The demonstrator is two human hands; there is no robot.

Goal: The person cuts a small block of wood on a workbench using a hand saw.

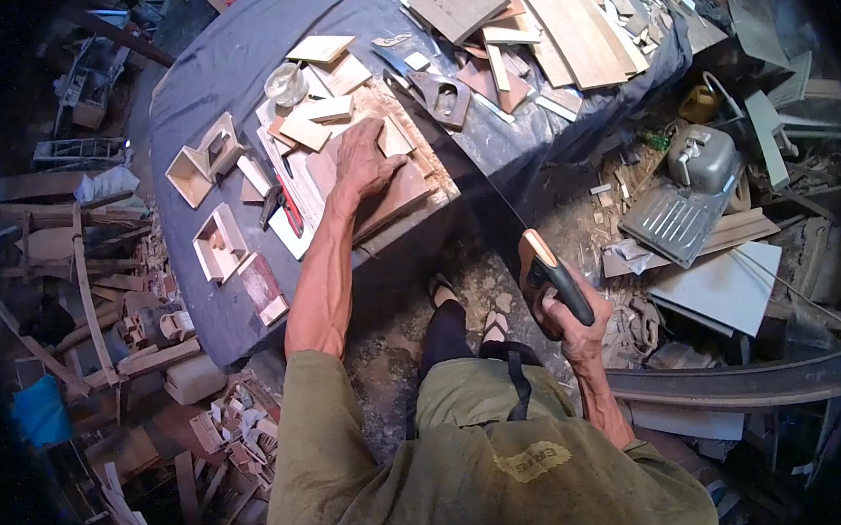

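Note:
My right hand is wrapped round the black and orange handle of a hand saw, right of the table's front edge. The dark blade runs up and left from the handle toward the table corner. On the table, my left hand lies over a brown board, fingers bent and thumb out to the right. Whether those fingers grip a small piece of wood cannot be made out. Pale wood offcuts lie just left of that hand, and sawdust lies to its right.
Small wooden boxes and a red tool stand left on the cloth-covered table. A hand plane and planks lie farther back. A metal sink and scrap wood surround the floor.

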